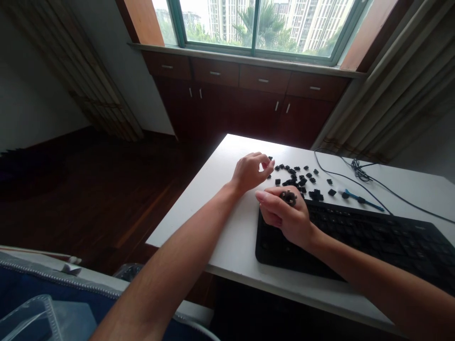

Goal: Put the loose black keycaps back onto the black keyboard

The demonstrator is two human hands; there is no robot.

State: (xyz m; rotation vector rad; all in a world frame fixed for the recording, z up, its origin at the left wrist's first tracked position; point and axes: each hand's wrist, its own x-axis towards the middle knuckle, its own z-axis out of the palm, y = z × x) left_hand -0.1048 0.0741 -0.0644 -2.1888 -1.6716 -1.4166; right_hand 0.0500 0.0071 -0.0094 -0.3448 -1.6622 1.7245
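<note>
My left hand point(251, 171) is over the white table, its thumb and index finger curled together into a ring. A small black keycap point(270, 158) lies right by those fingertips; whether anything sits between them is hidden. My right hand point(286, 215) is closed around a dark tool with a ragged, round end point(288, 198), seen nearly end-on, so its kind is unclear. That hand is above the left end of a black keyboard point(341, 258). Several loose black keycaps point(293, 179) are scattered on the table behind both hands.
A slim blue tool point(369, 203) lies behind the keyboard. A black cable point(359, 170) coils toward the table's right side. The white table point(199, 208) ends at left above a dark wooden floor. Below left, a clear plastic container point(46, 317) rests on dark blue fabric.
</note>
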